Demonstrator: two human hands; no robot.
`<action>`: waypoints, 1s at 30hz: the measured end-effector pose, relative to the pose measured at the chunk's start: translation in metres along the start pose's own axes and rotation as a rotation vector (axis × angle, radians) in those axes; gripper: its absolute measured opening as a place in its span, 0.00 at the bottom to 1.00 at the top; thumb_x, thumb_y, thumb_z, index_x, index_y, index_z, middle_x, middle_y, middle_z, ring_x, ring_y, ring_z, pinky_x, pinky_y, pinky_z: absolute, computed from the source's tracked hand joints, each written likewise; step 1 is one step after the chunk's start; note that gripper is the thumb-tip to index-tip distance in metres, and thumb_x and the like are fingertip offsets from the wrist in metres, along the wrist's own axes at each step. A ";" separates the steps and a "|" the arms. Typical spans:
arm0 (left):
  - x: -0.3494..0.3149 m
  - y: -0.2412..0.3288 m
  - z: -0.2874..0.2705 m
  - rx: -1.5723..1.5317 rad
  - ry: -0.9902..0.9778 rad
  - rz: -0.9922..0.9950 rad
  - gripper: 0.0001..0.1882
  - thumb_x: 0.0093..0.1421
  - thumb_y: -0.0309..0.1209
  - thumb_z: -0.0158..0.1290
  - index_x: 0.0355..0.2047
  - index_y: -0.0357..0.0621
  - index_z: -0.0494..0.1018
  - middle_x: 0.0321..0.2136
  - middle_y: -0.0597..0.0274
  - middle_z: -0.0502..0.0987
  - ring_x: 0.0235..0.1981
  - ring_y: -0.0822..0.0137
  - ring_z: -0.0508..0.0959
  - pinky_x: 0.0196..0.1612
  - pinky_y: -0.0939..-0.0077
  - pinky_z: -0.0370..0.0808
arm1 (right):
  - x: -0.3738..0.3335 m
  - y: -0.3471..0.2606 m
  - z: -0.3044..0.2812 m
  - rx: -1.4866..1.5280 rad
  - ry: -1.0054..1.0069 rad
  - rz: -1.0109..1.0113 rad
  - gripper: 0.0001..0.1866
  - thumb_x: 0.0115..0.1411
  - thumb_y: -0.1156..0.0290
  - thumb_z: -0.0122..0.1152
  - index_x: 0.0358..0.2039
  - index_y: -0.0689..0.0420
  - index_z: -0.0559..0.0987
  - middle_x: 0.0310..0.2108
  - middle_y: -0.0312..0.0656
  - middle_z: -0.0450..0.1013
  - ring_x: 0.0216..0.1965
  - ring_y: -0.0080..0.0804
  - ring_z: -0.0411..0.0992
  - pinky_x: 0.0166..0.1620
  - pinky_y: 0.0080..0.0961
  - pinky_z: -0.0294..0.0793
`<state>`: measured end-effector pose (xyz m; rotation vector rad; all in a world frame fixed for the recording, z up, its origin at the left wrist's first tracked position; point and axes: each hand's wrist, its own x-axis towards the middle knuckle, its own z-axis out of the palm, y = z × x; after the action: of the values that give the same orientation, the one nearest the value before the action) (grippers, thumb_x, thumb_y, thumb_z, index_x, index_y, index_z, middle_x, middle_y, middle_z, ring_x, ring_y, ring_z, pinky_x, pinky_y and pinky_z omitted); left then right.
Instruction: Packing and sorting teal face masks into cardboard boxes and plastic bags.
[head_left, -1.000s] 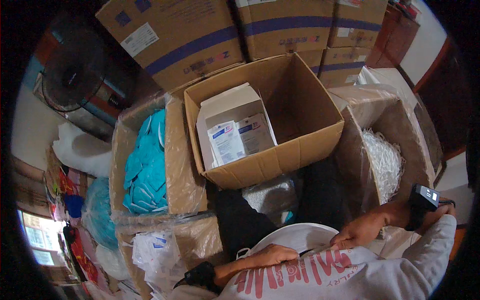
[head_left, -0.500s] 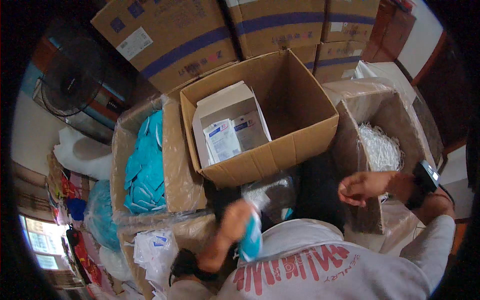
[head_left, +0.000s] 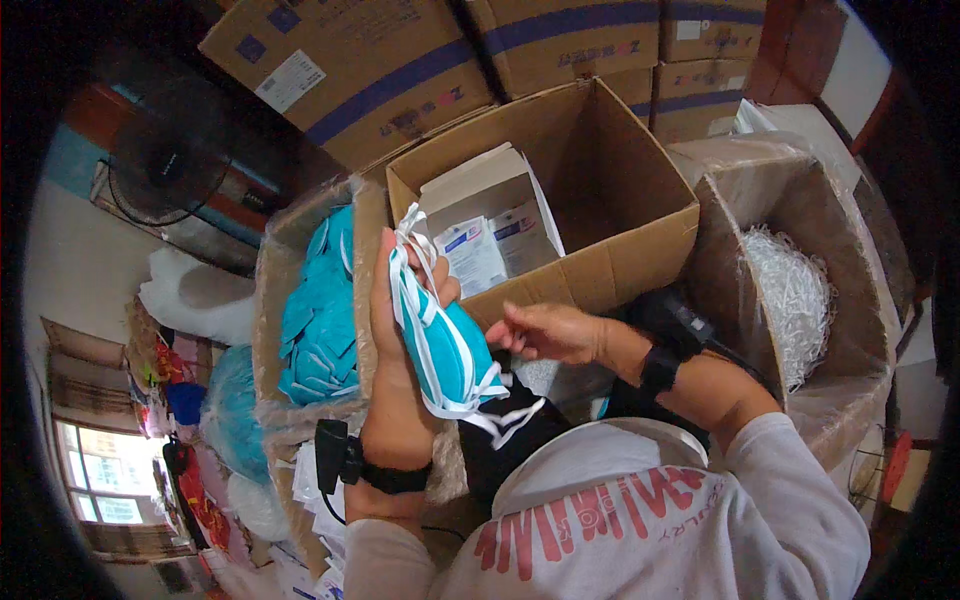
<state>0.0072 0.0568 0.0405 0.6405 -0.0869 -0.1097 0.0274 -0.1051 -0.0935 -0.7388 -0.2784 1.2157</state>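
Observation:
My left hand (head_left: 384, 305) is raised in front of my chest, closed round a teal face mask (head_left: 452, 358). White ear loops run along the mask, stick up past the fingers and hang loose from its lower end. To the right of the mask, my right hand (head_left: 548, 332) hovers with its fingers apart and nothing visible in them. Beyond both hands stands a cardboard box (head_left: 590, 285). A white carton (head_left: 485, 182) with flat white packets (head_left: 470, 255) sits in its left part.
At the left, a plastic-lined box holds many teal masks (head_left: 320, 330). White packets (head_left: 308, 480) lie in a box below it. At the right, a lined box holds a heap of white straps (head_left: 785, 300). Large cartons (head_left: 400, 85) stand stacked behind, with a fan (head_left: 170, 175) at the far left.
My left hand has risen with the mask from near my lap to chest height. My right hand has come left, from beside the strap box to beside the mask. The view has shifted slightly.

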 end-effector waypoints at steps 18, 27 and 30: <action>-0.019 0.049 -0.034 0.122 0.287 0.126 0.14 0.57 0.46 0.46 0.20 0.56 0.67 0.09 0.73 0.62 0.08 0.77 0.58 0.10 0.83 0.53 | -0.049 0.026 0.032 -0.086 -0.193 0.159 0.18 0.60 0.55 0.45 0.38 0.57 0.72 0.25 0.29 0.67 0.21 0.12 0.59 0.23 0.08 0.58; -0.019 0.034 -0.042 -0.049 0.069 -0.012 0.16 0.60 0.45 0.42 0.22 0.52 0.70 0.09 0.71 0.64 0.08 0.77 0.59 0.12 0.83 0.56 | -0.008 0.007 0.045 -0.116 0.095 -0.086 0.20 0.61 0.51 0.42 0.29 0.55 0.74 0.20 0.28 0.64 0.20 0.14 0.59 0.22 0.11 0.58; -0.016 0.032 -0.050 -0.148 -0.007 0.004 0.14 0.61 0.42 0.41 0.26 0.48 0.69 0.16 0.71 0.68 0.11 0.77 0.55 0.15 0.82 0.52 | 0.004 0.015 0.057 -0.186 0.016 0.024 0.23 0.60 0.48 0.40 0.30 0.55 0.74 0.20 0.29 0.64 0.19 0.14 0.57 0.21 0.11 0.56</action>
<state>-0.0005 0.1138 0.0186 0.4917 -0.0858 -0.1138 -0.0148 -0.0788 -0.0619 -0.9143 -0.3741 1.2164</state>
